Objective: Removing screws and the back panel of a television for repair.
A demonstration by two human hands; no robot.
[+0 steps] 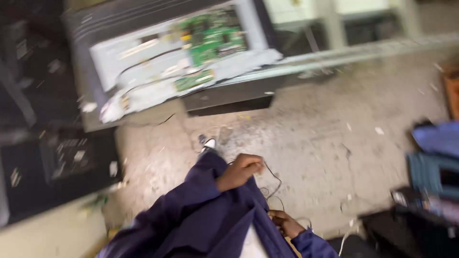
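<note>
Head view, blurred: left hand (pixel 241 169) and right hand (pixel 285 222) are both closing on a thin dark cable (pixel 273 184) above the concrete floor (pixel 325 138); opened television (pixel 181 52) is lying beyond, boards exposed, dismantling seemingly partway.

- The right hand (pixel 285 222) is partly hidden behind the dark blue jacket (pixel 201 220).
- Motion blur smears the opened television back (pixel 181 52).
- Dark things (pixel 420 224) at the floor's right edge are cut off.

A cracked, littered concrete floor (pixel 334 138) is spreading below an opened flat-screen set (pixel 177 57) — dark panels (pixel 57 162) lying to its left.
</note>
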